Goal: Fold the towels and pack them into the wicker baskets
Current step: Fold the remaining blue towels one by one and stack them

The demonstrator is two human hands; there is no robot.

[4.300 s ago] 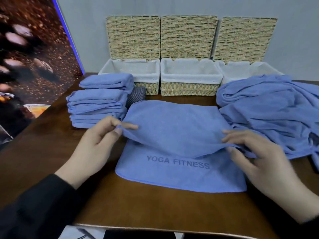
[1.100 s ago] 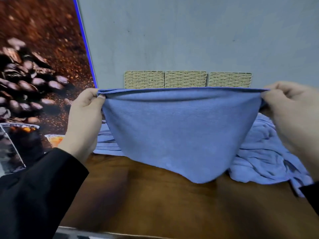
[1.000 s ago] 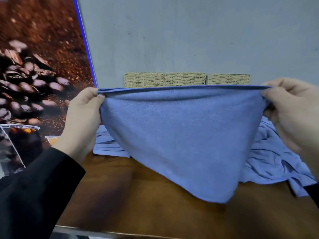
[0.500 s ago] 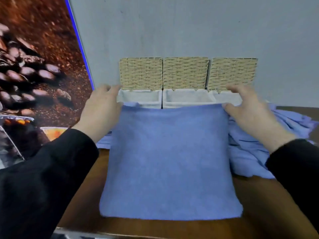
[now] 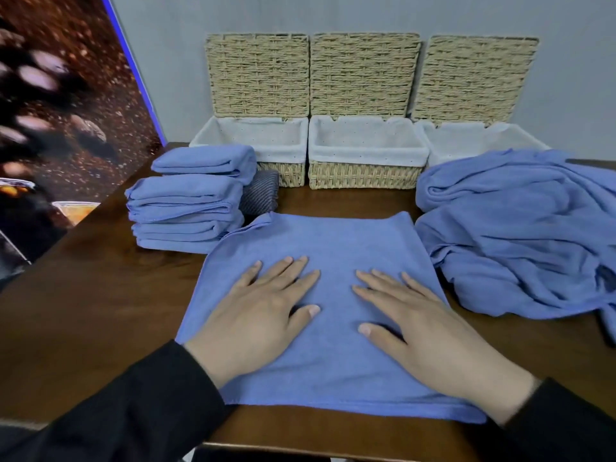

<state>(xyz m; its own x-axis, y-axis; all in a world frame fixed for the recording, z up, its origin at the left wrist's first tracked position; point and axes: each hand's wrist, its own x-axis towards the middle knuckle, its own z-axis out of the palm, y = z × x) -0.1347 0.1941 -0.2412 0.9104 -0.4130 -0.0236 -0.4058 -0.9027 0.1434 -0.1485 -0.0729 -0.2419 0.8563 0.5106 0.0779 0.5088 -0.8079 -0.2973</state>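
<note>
We see a blue towel lying flat on the dark wooden counter, folded to a rough square, with its far left corner a little rumpled and turned up. Both hands lie palm down on it. The left hand rests on the left half, its fingers straight and slightly spread, thumb pointing inward. The right hand rests on the right half in the same way, fingers straight and apart, curled round nothing. The two hands are near each other but do not touch. Black sleeves cover both arms to the wrists.

To the left of the flat towel stands a stack of folded blue towels, just beside its far left corner (whether they touch, we cannot tell). Behind that stack a dark grey striped cloth leans near the first basket. To the right lies a loose heap of unfolded blue towels, close to the flat towel's right edge.

Along the grey wall at the back stand three wicker baskets in a row, each lined with white cloth and with its woven lid raised against the wall: the left basket, the middle basket and the right basket, whose front is hidden by the heap. We see no towel inside them. A large picture of coffee beans fills the left side.
</note>
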